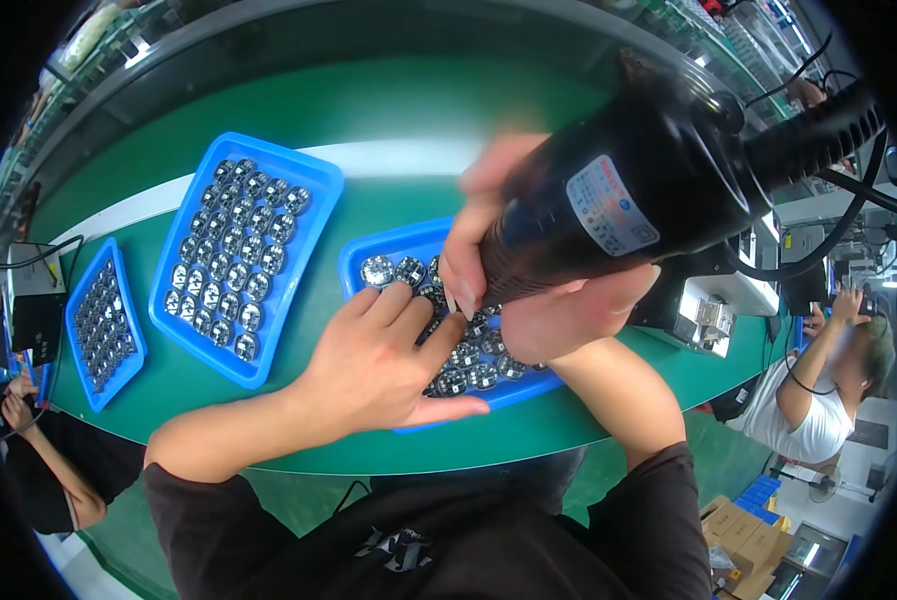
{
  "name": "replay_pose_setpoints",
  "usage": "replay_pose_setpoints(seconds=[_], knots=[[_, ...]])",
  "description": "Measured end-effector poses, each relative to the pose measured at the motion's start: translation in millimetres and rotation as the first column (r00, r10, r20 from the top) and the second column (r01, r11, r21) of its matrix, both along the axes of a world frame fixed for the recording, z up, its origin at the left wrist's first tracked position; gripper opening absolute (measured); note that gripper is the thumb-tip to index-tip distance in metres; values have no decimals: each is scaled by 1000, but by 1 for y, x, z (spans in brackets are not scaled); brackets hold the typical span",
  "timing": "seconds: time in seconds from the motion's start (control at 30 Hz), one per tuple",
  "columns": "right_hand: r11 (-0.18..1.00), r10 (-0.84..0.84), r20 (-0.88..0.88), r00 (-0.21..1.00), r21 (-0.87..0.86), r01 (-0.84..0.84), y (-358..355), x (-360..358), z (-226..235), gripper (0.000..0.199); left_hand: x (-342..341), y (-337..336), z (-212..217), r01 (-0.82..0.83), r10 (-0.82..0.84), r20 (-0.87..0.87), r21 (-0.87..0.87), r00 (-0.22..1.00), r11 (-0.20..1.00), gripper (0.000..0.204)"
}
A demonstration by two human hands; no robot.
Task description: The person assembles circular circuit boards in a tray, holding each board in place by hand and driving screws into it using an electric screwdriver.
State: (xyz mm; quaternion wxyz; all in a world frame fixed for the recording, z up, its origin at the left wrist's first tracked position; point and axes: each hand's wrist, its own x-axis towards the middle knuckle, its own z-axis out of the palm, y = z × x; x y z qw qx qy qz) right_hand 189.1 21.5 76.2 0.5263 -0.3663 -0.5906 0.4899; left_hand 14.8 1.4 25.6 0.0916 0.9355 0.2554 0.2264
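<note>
My right hand (pixel 567 322) is wrapped round a large black electric screwdriver (pixel 619 200), close to the camera, with a white label on its side. Its lower end points down over a blue tray (pixel 394 238), and the tip is hidden by my fingers. Rows of small round black-and-silver parts (pixel 466 354) lie in that tray. Over these parts rests my left hand (pixel 369 365), palm down, fingers bent and thumb stretched apart. Its index fingertip is beside my right fingers, near the tool's lower end. Whether the left fingertips press on a part cannot be seen clearly.
A second blue tray (pixel 334 185) of similar parts stands to the left, and a smaller-looking one (pixel 139 345) farther left. A ribbed cord (pixel 819 135) leaves the tool. A metal device (pixel 707 318) stands right on the green table (pixel 329 455). People sit at both sides.
</note>
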Motion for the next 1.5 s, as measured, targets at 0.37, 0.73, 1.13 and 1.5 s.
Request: replay_pose_setpoints(seconds=[0.37, 0.73, 1.13, 1.5], knots=[[998, -49, -125, 991, 37, 54, 1, -3, -7, 107, -1, -1, 1, 2, -3, -29, -35, 1000, 999, 70], [999, -48, -52, 998, -16, 47, -3, -4, -6, 109, -2, -2, 2, 2, -5, -47, -71, 999, 997, 74], [995, 48, -413, 910, 100, -7, -1, -4, -23, 77, 13, 0, 9, 40, -36, -47, 73, 998, 997, 63], [723, -469, -320, 824, 397, 565, -118, 165, 89, 79, 17, -16, 19, -24, 29, -125, 38, 992, 999, 64]])
